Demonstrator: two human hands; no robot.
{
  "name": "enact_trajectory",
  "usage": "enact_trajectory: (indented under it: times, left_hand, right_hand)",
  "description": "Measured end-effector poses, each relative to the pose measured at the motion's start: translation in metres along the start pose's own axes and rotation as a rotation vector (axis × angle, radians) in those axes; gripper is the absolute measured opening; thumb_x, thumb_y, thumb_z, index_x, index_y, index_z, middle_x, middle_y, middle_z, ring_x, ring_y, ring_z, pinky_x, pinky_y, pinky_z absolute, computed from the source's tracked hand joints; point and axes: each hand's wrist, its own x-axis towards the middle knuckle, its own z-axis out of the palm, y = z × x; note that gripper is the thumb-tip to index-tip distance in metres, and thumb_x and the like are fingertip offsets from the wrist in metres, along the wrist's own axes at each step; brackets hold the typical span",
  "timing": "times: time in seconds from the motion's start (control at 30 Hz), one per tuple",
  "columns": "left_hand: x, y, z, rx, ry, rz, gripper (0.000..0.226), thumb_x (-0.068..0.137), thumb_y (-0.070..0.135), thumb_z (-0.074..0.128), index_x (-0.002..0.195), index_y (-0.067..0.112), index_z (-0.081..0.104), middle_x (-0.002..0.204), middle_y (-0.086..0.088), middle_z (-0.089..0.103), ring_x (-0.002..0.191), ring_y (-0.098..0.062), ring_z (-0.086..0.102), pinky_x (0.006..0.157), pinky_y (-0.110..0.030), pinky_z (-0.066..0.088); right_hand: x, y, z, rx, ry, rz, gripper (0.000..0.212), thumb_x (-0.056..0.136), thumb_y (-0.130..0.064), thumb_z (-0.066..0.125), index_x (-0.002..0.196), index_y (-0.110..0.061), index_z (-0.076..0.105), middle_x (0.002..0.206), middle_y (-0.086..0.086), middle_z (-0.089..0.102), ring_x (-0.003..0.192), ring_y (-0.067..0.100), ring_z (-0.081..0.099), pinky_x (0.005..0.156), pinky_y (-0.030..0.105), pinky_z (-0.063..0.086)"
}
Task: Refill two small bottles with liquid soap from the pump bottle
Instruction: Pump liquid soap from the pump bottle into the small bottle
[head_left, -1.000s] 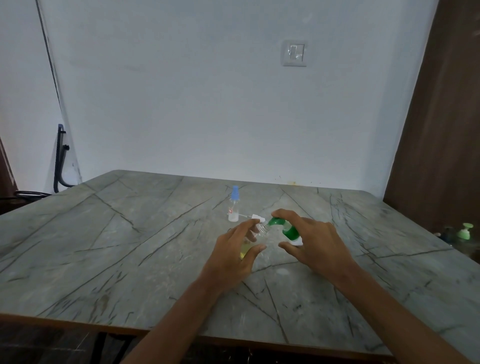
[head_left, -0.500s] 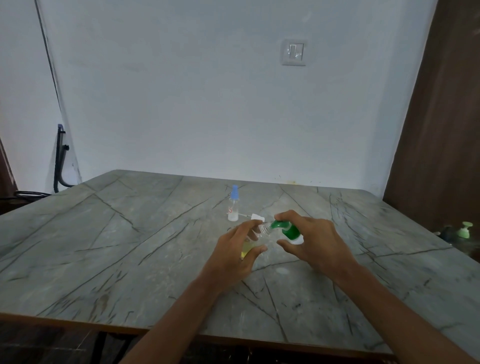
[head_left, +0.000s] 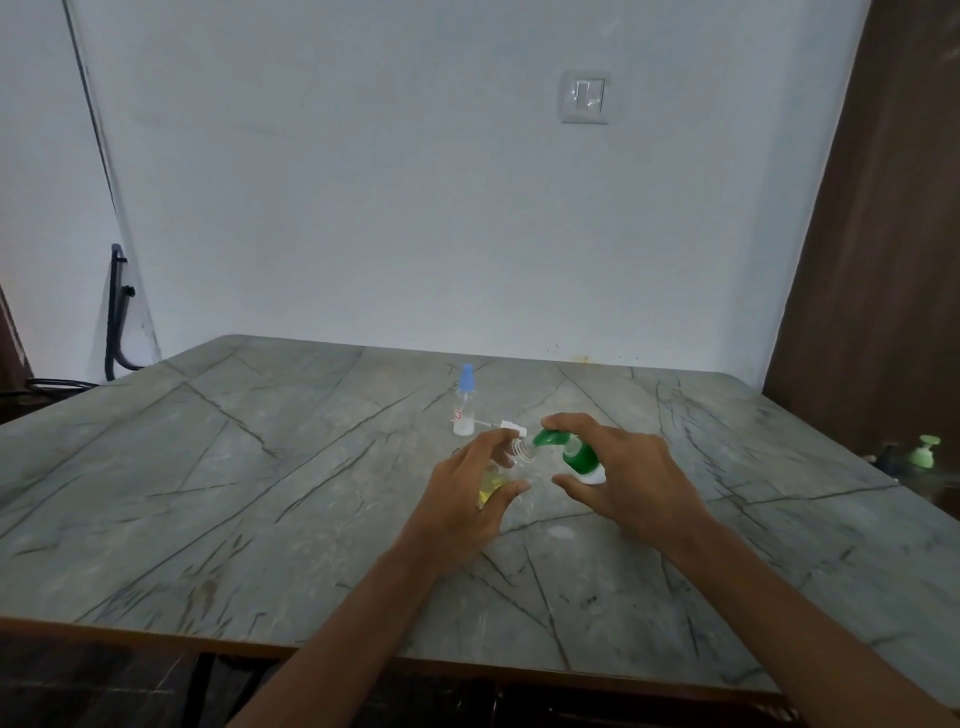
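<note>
Both forearms bare, reaching forward from the lower edge of view and converging. Left hand (head_left: 462, 501) back up, fingers and thumb curled round a small bottle (head_left: 491, 480). Right hand (head_left: 636, 483) knuckles up, forefinger laid over the top of the pump bottle (head_left: 577, 457), thumb beneath it. Hands near each other, not touching.

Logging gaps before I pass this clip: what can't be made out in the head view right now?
Small bottle, head view: left hand wraps it; only a yellow patch shows, fill level hidden.
Pump bottle, head view: right hand covers its body; whether soap flows is too small to tell.
Blue-capped bottle, head view: label too small to read.
Green dispenser, head view, frame's right edge: dim and blurred.
</note>
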Motion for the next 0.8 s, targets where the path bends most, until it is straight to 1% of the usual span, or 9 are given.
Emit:
enact_trajectory:
  times: [0.07, 0.13, 0.23, 0.37, 0.43, 0.5, 0.6, 0.67, 0.8]
  left_hand:
    - [0.0002, -0.0004, -0.0003, -0.004, 0.002, -0.002, 0.051, 0.082, 0.027, 0.072, 0.126, 0.025, 0.047, 0.107, 0.018, 0.054, 0.095, 0.012, 0.052, 0.083, -0.005, 0.043]
    - [0.0005, -0.0011, 0.0001, -0.005, 0.006, 0.005, 0.051, 0.082, 0.028, 0.072, 0.127, 0.024, 0.047, 0.107, 0.018, 0.054, 0.094, 0.012, 0.052, 0.083, -0.007, 0.045]
    - [0.0001, -0.0012, 0.0006, -0.010, -0.007, 0.016, 0.052, 0.083, 0.028, 0.071, 0.128, 0.028, 0.045, 0.107, 0.018, 0.054, 0.094, 0.005, 0.055, 0.082, -0.009, 0.046]
    - [-0.0002, -0.0022, 0.0011, -0.005, -0.017, 0.020, 0.052, 0.083, 0.028, 0.071, 0.128, 0.024, 0.047, 0.103, 0.018, 0.055, 0.091, 0.000, 0.056, 0.080, -0.006, 0.044]
    - [0.0002, -0.0026, 0.0006, -0.006, -0.005, 0.024, 0.051, 0.082, 0.029, 0.071, 0.127, 0.020, 0.049, 0.101, 0.017, 0.056, 0.088, -0.002, 0.057, 0.079, -0.008, 0.046]
    - [0.0007, -0.0029, 0.0002, -0.012, 0.013, 0.016, 0.050, 0.082, 0.030, 0.070, 0.126, 0.017, 0.050, 0.101, 0.014, 0.058, 0.088, -0.003, 0.059, 0.078, -0.013, 0.049]
    - [0.0011, -0.0030, 0.0005, -0.014, 0.014, 0.014, 0.050, 0.082, 0.029, 0.070, 0.126, 0.017, 0.050, 0.102, 0.013, 0.059, 0.089, -0.003, 0.059, 0.078, -0.019, 0.052]
    - [0.0011, -0.0028, 0.0007, -0.019, 0.014, 0.012, 0.049, 0.083, 0.028, 0.071, 0.126, 0.018, 0.049, 0.102, 0.013, 0.059, 0.089, -0.003, 0.059, 0.079, -0.020, 0.052]
    - [0.0005, -0.0020, 0.0005, -0.022, 0.007, 0.011, 0.050, 0.083, 0.029, 0.070, 0.127, 0.019, 0.049, 0.104, 0.014, 0.058, 0.091, -0.003, 0.060, 0.080, -0.019, 0.053]
  right_hand:
    - [0.0012, -0.0015, -0.0009, 0.010, -0.002, 0.005, 0.066, 0.079, -0.039, 0.079, 0.127, -0.050, 0.034, 0.084, -0.014, 0.064, 0.060, 0.000, 0.049, 0.061, 0.013, 0.044]
    - [0.0025, -0.0023, -0.0014, 0.009, 0.002, 0.007, 0.065, 0.078, -0.038, 0.080, 0.125, -0.049, 0.036, 0.080, -0.017, 0.060, 0.055, -0.004, 0.045, 0.059, 0.008, 0.038]
    - [0.0038, -0.0023, -0.0012, 0.020, 0.006, 0.006, 0.059, 0.077, -0.037, 0.081, 0.120, -0.046, 0.041, 0.081, -0.014, 0.063, 0.054, -0.008, 0.043, 0.057, 0.008, 0.037]
    - [0.0053, -0.0030, -0.0019, 0.020, 0.001, 0.004, 0.051, 0.077, -0.037, 0.081, 0.118, -0.038, 0.051, 0.078, -0.014, 0.062, 0.052, -0.007, 0.043, 0.054, 0.007, 0.034]
    - [0.0073, -0.0032, -0.0028, -0.003, -0.019, 0.010, 0.056, 0.077, -0.039, 0.080, 0.121, -0.040, 0.047, 0.078, -0.017, 0.057, 0.053, -0.006, 0.044, 0.056, 0.005, 0.033]
    - [0.0092, -0.0041, -0.0039, -0.030, -0.043, 0.014, 0.064, 0.078, -0.042, 0.079, 0.127, -0.046, 0.038, 0.081, -0.018, 0.057, 0.054, -0.006, 0.045, 0.059, 0.006, 0.034]
    - [0.0086, -0.0061, -0.0042, -0.045, -0.053, 0.010, 0.076, 0.077, -0.045, 0.078, 0.131, -0.051, 0.025, 0.090, -0.017, 0.063, 0.065, -0.001, 0.050, 0.070, 0.016, 0.048]
    - [0.0077, -0.0066, -0.0049, -0.047, -0.044, 0.002, 0.076, 0.077, -0.045, 0.078, 0.131, -0.052, 0.025, 0.091, -0.017, 0.065, 0.068, 0.001, 0.051, 0.073, 0.022, 0.054]
    - [0.0077, -0.0061, -0.0058, -0.042, -0.053, 0.001, 0.070, 0.078, -0.044, 0.077, 0.127, -0.051, 0.028, 0.090, -0.014, 0.067, 0.066, 0.001, 0.050, 0.070, 0.017, 0.045]
